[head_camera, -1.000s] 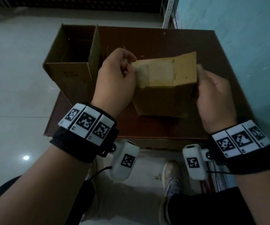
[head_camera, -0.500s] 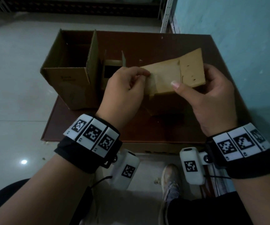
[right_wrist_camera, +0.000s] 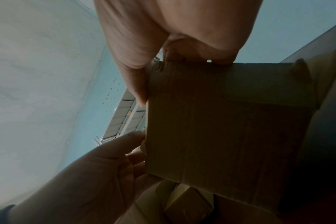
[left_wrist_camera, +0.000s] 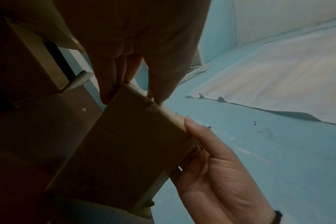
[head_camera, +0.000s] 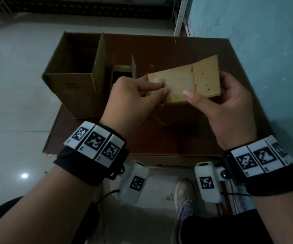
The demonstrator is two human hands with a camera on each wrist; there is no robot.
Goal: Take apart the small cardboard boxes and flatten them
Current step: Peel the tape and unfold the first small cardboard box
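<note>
Item 1: small cardboard box, pale brown, held above the middle of the dark brown table, nearer its right edge, top face tilted toward the wearer. One flap stands up on the right side; a strip of clear tape seems to run across the closed top.

Left hand: fingers curled, thumb and fingertips pinching at the tape or flap edge on the box's left top corner. Right hand: wrapped round the box's right side, thumb lying across the top face, fingers behind and out of sight in the head view.

Step in hand, as judged: freeing the taped seam. Best done by bracing the box firmly with the right hand and peeling low and along the seam, so the tape lifts without tearing the board.

Item 2: large open carton, standing at the table's far left corner. Item 3: second small open box, just beside the carton, between it and the held box; near the left hand's knuckles, so it could be knocked.

Surroundings: blue wall at right, pale tiled floor at left.
</note>
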